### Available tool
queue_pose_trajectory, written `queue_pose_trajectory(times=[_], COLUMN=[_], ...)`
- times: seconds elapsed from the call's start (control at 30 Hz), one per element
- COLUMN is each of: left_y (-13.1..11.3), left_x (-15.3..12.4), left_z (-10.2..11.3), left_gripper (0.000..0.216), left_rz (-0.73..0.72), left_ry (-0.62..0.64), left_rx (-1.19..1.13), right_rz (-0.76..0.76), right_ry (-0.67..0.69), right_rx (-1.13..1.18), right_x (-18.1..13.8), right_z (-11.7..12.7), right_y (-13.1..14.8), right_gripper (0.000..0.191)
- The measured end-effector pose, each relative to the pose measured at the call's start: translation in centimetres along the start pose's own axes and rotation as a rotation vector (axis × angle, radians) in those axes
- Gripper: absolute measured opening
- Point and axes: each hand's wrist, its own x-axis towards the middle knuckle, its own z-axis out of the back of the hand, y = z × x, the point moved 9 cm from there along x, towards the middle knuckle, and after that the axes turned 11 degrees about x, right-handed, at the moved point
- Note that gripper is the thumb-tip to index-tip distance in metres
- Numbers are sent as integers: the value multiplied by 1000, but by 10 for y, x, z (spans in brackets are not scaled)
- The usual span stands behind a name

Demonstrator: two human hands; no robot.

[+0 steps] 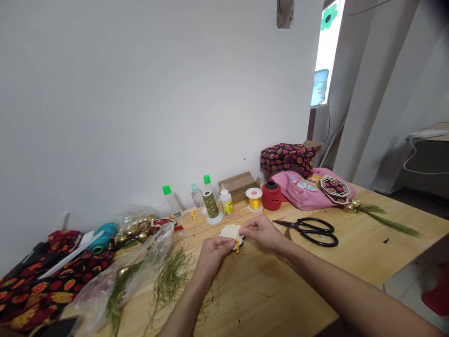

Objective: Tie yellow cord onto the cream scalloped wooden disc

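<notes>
A pale, scalloped flower-shaped piece [230, 231] is held just above the table, with a loop of yellow cord [237, 244] at its lower right edge. My left hand [214, 250] grips the piece from the lower left, thumb and forefinger pressed together close to the cord. From the right, my right hand [262, 231] is closed in a pinch at the piece's edge, where the yellow cord passes; its fingertips partly hide the cord. Black-handled scissors [308, 230] lie right of my right hand, blades towards it. A spool of yellow cord [255, 200] stands behind the hands.
Green thread [212, 206], a glue bottle [226, 202], a red cord roll [271, 195] and a cardboard box [239, 185] line the wall. Green strands [171, 271], gold bells [135, 229] and patterned cloth [52, 285] lie left. A pink bag [298, 189] lies right.
</notes>
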Motion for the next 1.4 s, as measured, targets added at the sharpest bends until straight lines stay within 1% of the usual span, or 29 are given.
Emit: queue_pose_trajectory(times=[0.1, 0.17, 0.23, 0.47, 0.53, 0.6, 0.77, 0.9, 1.0, 1.1, 1.27, 1.4], left_y=[-1, -2, -1, 1, 0, -2, -2, -4, -8, -9, -7, -8], left_x=[-1, -2, -2, -2, -1, -2, -3, -4, -4, -5, -8, -8], left_z=[7, 11, 12, 4, 2, 2, 2, 4, 4, 4, 1, 1], left_gripper=[22, 21, 22, 27, 26, 25, 29, 26, 23, 23, 31, 30], left_rz=[-21, -35, -30, 1, -15, -29, -19, -29, -58, -64, -27, -4], left_ry=[-83, -142, -163, -105, -96, -114, -133, -148, -129, -121, -105, -116], left_rx=[41, 49, 30, -2, 23, 73, 109, 58, 11, -18, -85, -46], right_rz=[-54, -69, -69, -107, -109, -112, -121, -114, -128, -154, -136, -143], right_ry=[-13, -13, -15, -57, -63, -49, -1, -20, -35, 5, 47, 49], right_rx=[69, 65, 49, 44, 66, 93, 204, 351, 435, 433, 373, 348], right_x=[2, 4, 5, 4, 3, 2, -1, -3, -4, -4, -6, -7], right_z=[1, 2, 4, 7, 5, 2, -6, -6, -6, -8, -10, -12], right_y=[-10, -14, -16, -18, -17, -16, -15, -12, -11, -11, -5, -3], right_gripper=[22, 23, 23, 21, 20, 21, 23, 26, 26, 27, 27, 28])
